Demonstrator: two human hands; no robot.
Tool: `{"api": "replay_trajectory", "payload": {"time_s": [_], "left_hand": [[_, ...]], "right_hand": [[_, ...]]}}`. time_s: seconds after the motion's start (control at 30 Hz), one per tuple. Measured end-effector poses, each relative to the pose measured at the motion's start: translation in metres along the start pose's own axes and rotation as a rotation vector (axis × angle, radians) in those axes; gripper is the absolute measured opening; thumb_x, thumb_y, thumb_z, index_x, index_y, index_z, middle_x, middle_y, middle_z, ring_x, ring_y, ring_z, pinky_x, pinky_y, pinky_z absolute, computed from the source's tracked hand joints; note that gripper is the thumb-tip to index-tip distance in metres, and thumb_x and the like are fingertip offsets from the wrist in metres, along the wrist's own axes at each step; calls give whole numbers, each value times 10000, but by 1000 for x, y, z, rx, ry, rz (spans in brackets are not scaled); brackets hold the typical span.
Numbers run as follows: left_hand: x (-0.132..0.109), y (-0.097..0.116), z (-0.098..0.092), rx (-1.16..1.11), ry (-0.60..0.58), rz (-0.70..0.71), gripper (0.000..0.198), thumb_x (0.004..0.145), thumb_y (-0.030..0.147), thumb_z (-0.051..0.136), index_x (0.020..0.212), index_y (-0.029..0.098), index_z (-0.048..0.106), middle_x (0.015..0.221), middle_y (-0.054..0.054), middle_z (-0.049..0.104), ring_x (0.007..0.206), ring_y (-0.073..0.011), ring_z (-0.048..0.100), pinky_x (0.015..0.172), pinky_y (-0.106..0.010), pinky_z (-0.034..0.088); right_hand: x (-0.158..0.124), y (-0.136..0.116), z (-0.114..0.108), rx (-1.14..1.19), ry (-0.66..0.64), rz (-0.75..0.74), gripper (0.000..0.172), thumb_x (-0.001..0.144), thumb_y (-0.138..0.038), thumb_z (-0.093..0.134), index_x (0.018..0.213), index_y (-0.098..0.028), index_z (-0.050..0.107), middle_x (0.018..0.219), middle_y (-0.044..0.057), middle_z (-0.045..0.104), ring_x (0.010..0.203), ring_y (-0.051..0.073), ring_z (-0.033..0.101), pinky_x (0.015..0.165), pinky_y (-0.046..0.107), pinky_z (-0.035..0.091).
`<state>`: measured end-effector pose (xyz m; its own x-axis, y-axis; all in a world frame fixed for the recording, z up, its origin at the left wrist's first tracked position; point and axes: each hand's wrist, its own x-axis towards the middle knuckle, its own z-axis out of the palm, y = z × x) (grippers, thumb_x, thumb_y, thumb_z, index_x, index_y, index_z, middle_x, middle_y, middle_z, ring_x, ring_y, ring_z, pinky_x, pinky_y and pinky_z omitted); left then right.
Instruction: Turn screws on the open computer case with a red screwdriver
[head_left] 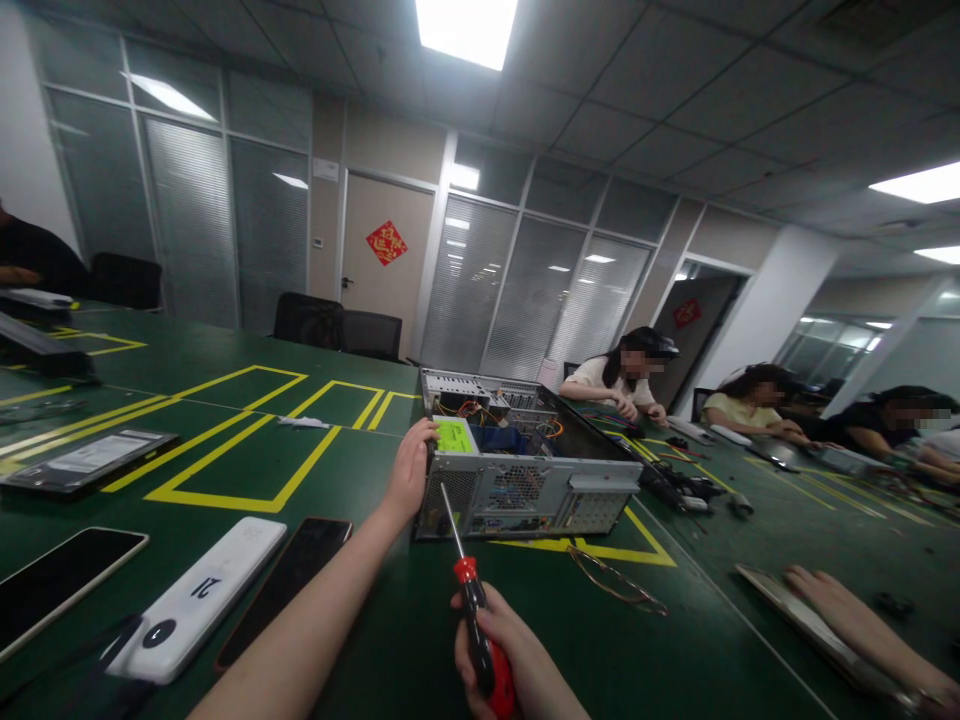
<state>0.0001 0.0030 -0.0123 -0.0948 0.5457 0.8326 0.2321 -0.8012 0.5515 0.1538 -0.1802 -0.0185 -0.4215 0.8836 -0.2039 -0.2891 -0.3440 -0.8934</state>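
An open computer case (555,480) lies on the green table, its rear panel turned toward me. Inside, at its left, the power supply (456,437) shows a bright green label, and loose coloured wires run behind it. My left hand (411,470) grips the case at its left corner, with the fingertips over the top edge beside the label. In my right hand (491,650) is a red and black screwdriver (474,600), held by its handle. The shaft points up at the perforated left part of the rear panel; whether its tip touches the metal I cannot tell.
Left of me lie two phones (67,580) (289,585), a white device (206,595) marked 21 and a hard drive (90,460). Glasses (619,585) rest before the case. Another person's hand (847,605) lies on a flat object at right. Several people sit along the table.
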Motion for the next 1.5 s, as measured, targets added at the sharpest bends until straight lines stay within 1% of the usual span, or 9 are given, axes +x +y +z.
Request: {"api": "replay_trajectory", "payload": {"time_s": [0.5, 0.6, 0.77, 0.93, 1.03, 1.2, 1.3, 1.4, 1.5], "left_hand": [[0, -1, 0, 2, 11, 9, 377, 962, 375, 225, 978, 198, 558, 1166, -96, 592, 1224, -204, 482, 1065, -457, 370], [0, -1, 0, 1, 7, 3, 380, 962, 382, 227, 982, 199, 559, 1170, -94, 593, 1230, -203, 479, 1070, -453, 363], [0, -1, 0, -2, 6, -2, 376, 960, 385, 232, 983, 199, 559, 1172, -92, 593, 1230, -204, 480, 1069, -440, 362], [0, 0, -1, -4, 4, 3, 370, 961, 382, 234, 981, 196, 553, 1170, -95, 588, 1229, -206, 475, 1073, -445, 352], [0, -1, -1, -4, 3, 3, 373, 962, 378, 226, 981, 195, 550, 1172, -97, 587, 1228, -204, 475, 1075, -442, 350], [-1, -3, 0, 0, 7, 9, 382, 962, 385, 223, 984, 190, 551, 1173, -99, 587, 1227, -206, 475, 1072, -448, 351], [-1, -3, 1, -2, 17, 11, 394, 960, 402, 226, 979, 189, 557, 1159, -100, 594, 1218, -210, 484, 1065, -448, 359], [0, -3, 1, -4, 14, 11, 401, 958, 412, 227, 979, 191, 561, 1160, -99, 596, 1215, -211, 489, 1063, -445, 364], [0, -3, 1, -6, 15, 15, 399, 958, 409, 228, 981, 192, 562, 1165, -98, 596, 1222, -210, 486, 1065, -442, 364]], "right_hand": [[3, -1, 10, 71, 88, -5, 536, 720, -564, 623, 1070, -180, 489, 636, -34, 591, 311, 51, 423, 316, 170, 132], [1, 0, 12, 242, 106, 112, 519, 676, -566, 683, 1011, -196, 540, 701, -21, 613, 371, 39, 438, 356, 162, 183], [-1, -6, 15, 545, -21, 341, 442, 739, -555, 641, 744, -118, 579, 492, -56, 459, 369, -3, 276, 350, 100, 183], [-1, -19, 24, 872, -61, 372, 291, 785, -349, 672, 834, -84, 565, 685, -2, 549, 477, 3, 420, 359, 59, 257], [-2, -22, 25, 877, -57, 354, 273, 816, -338, 635, 867, -80, 564, 649, -18, 527, 430, -5, 372, 326, 58, 214], [-6, -19, 20, 789, -70, 279, 301, 802, -380, 642, 730, -102, 553, 509, -74, 414, 377, -15, 262, 314, 54, 180], [-5, -18, 22, 780, -9, 271, 248, 776, -297, 679, 720, -94, 548, 541, -48, 471, 430, -15, 373, 388, 39, 270], [-4, -19, 24, 793, 78, 269, 263, 772, -345, 673, 754, -111, 554, 629, -7, 552, 525, 34, 498, 467, 97, 376], [-4, -21, 22, 787, 15, 286, 278, 832, -380, 592, 793, -106, 569, 614, -20, 545, 444, 21, 429, 404, 100, 325]]}}
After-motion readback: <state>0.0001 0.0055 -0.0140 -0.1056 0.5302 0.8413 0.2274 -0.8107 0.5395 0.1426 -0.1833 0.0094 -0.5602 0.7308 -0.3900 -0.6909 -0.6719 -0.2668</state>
